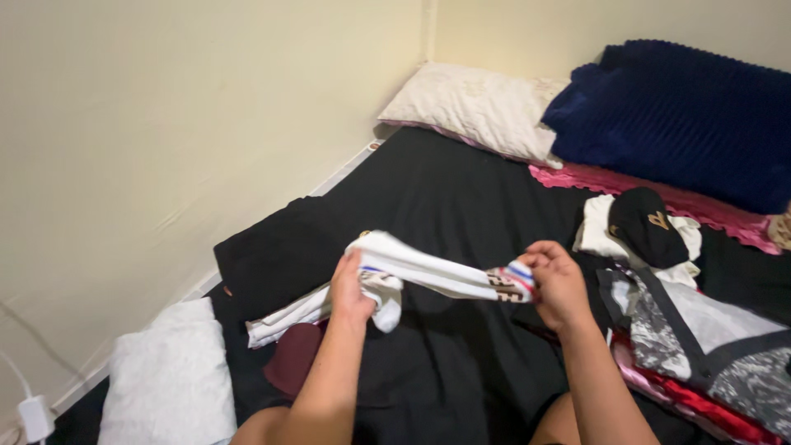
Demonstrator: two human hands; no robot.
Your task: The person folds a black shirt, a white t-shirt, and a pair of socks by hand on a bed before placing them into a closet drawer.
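A black-sheeted bed (461, 189) carries a navy blanket (684, 115) at its far right corner. Mid-bed, a white sock (428, 272) stretches between the hands: left hand (353, 290) closed on its bunched end, right hand (556, 284) pinching the striped cuff.

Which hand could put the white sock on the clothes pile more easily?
The right hand, probably. It pinches the sock at its striped end, right beside the clothes pile. The left hand grips the other end, farther from the pile.

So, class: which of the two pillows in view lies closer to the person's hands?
The grey-white pillow at lower left, beside the left hand's arm; the cream pillow sits far off in the wall corner.
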